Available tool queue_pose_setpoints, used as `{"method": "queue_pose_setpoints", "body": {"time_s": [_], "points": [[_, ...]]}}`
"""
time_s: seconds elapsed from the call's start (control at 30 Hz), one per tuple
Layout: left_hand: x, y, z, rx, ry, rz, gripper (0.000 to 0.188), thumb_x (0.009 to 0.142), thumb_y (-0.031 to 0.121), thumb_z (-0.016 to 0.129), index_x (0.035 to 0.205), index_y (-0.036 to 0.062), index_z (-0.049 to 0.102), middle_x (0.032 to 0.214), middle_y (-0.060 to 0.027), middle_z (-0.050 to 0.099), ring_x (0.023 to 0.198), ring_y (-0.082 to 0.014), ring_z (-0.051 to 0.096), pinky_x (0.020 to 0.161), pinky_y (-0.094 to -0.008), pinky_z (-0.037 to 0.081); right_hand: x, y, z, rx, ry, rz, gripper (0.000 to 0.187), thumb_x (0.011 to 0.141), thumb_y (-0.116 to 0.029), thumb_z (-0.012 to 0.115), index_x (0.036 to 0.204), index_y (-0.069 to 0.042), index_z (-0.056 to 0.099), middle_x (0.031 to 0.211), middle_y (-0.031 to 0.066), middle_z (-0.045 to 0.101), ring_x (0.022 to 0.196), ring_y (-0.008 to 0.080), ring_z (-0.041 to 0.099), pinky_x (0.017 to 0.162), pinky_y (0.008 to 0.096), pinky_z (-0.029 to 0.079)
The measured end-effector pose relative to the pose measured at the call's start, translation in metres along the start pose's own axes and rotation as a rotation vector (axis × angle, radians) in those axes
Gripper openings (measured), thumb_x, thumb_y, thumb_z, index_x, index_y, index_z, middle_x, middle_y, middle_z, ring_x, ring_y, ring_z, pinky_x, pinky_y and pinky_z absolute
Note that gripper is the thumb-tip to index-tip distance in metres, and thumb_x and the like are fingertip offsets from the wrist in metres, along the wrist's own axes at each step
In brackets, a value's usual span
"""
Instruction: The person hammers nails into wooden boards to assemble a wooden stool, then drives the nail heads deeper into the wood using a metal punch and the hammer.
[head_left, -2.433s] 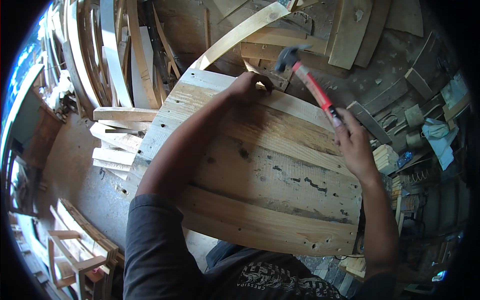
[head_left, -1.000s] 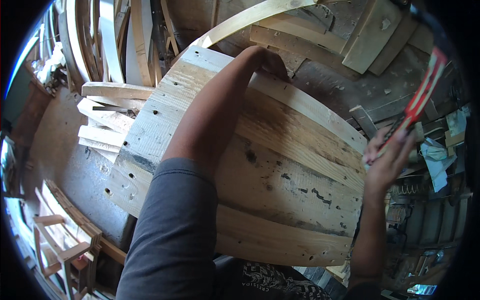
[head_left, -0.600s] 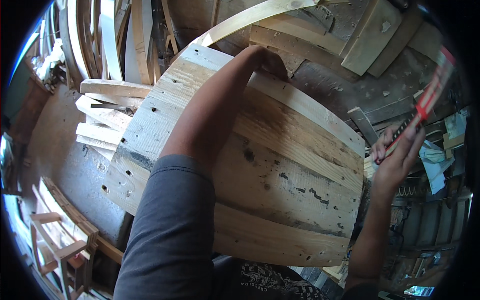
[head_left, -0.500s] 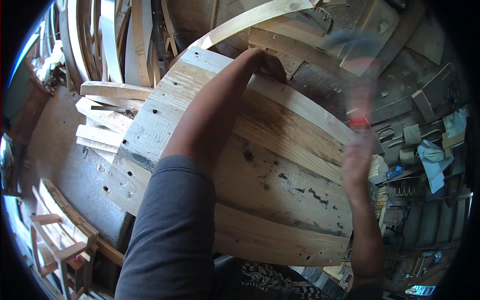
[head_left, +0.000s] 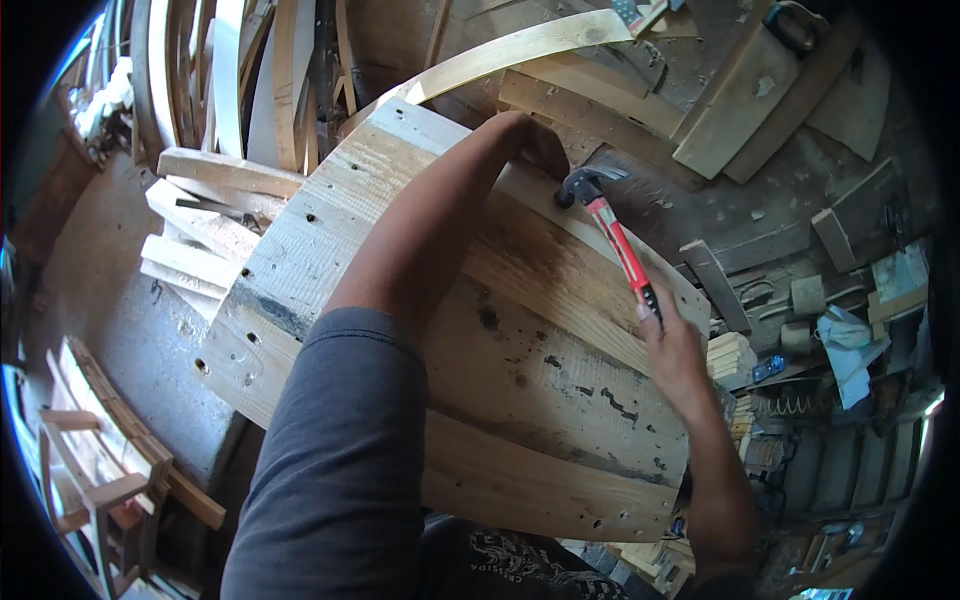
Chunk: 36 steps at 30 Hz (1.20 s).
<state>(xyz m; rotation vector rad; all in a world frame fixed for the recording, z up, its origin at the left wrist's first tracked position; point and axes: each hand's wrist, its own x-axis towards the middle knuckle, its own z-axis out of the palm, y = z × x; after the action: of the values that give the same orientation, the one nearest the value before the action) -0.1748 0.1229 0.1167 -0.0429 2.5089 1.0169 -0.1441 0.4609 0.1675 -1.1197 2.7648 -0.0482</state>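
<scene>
A broad wooden panel, made of several planks with nail holes and dark stains, lies below me. Over its far edge bends my left hand; its fingers are hidden behind the wrist and the edge. My right hand is closed around the black lower grip of a claw hammer. The hammer has a red handle and a dark head, and its striking face is down at the far plank of the panel, close to my left hand. Whether a nail stands under the face cannot be seen.
Cut wood pieces are stacked left of the panel. A small wooden frame stands at the lower left. Long boards lean at the back left; a curved plank lies beyond the panel. A light blue cloth lies at right.
The hammer has swung down from its raised, blurred position to the far plank, and my right hand has moved slightly left. My left hand stays over the far edge.
</scene>
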Motion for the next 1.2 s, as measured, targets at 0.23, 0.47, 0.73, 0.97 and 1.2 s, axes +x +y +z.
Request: {"method": "queue_pose_setpoints", "body": {"time_s": [0.23, 0.47, 0.73, 0.97, 1.2], "points": [[0.001, -0.002, -0.009, 0.089, 0.045, 0.003, 0.038, 0.086, 0.045, 0.059, 0.116, 0.0231, 0.065, 0.110, -0.0008, 0.062, 0.092, -0.0164, 0.058, 0.071, -0.0388, 0.051, -0.014, -0.021, -0.071, 1.013, 0.587, -0.336, 0.033, 0.103, -0.029, 0.042, 0.122, -0.003, 0.050, 0.070, 0.0004, 0.047, 0.055, 0.0041, 0.044, 0.045, 0.0191, 0.038], [0.022, -0.018, -0.002, 0.131, 0.029, 0.098, 0.043, 0.088, 0.047, 0.057, 0.123, 0.0231, 0.063, 0.117, -0.0025, 0.061, 0.096, -0.0183, 0.058, 0.076, -0.0415, 0.051, 0.005, 0.022, -0.009, 0.113, 0.200, -0.153, 0.039, 0.101, -0.031, 0.047, 0.124, 0.000, 0.043, 0.083, 0.0095, 0.059, 0.071, 0.0151, 0.059, 0.060, 0.0292, 0.046], [0.023, -0.005, -0.008, 0.017, -0.041, 0.010, 0.045, 0.086, 0.051, 0.060, 0.120, 0.0209, 0.064, 0.112, 0.0003, 0.063, 0.095, -0.0158, 0.059, 0.076, -0.0401, 0.051, 0.005, 0.008, -0.051, 0.977, 0.704, -0.476, 0.031, 0.102, -0.034, 0.043, 0.105, -0.005, 0.053, 0.069, 0.0013, 0.049, 0.052, 0.0126, 0.047, 0.048, 0.0283, 0.041], [0.023, -0.018, -0.006, -0.048, -0.024, -0.027, 0.039, 0.085, 0.042, 0.063, 0.117, 0.0200, 0.066, 0.103, 0.0009, 0.064, 0.085, -0.0134, 0.059, 0.075, -0.0338, 0.049, 0.009, 0.007, -0.027, 0.236, 0.223, -0.261, 0.028, 0.100, -0.027, 0.046, 0.115, -0.004, 0.049, 0.074, 0.0102, 0.059, 0.056, 0.0293, 0.055, 0.059, 0.0439, 0.047], [0.032, -0.017, -0.004, -0.068, 0.063, -0.028, 0.033, 0.085, 0.038, 0.062, 0.111, 0.0189, 0.069, 0.097, -0.0009, 0.064, 0.080, -0.0112, 0.058, 0.067, -0.0338, 0.049, 0.009, 0.017, 0.006, 0.159, 0.133, -0.094, 0.031, 0.101, -0.037, 0.042, 0.119, -0.011, 0.044, 0.086, 0.0244, 0.062, 0.080, 0.0477, 0.062, 0.065, 0.0515, 0.045]]}}
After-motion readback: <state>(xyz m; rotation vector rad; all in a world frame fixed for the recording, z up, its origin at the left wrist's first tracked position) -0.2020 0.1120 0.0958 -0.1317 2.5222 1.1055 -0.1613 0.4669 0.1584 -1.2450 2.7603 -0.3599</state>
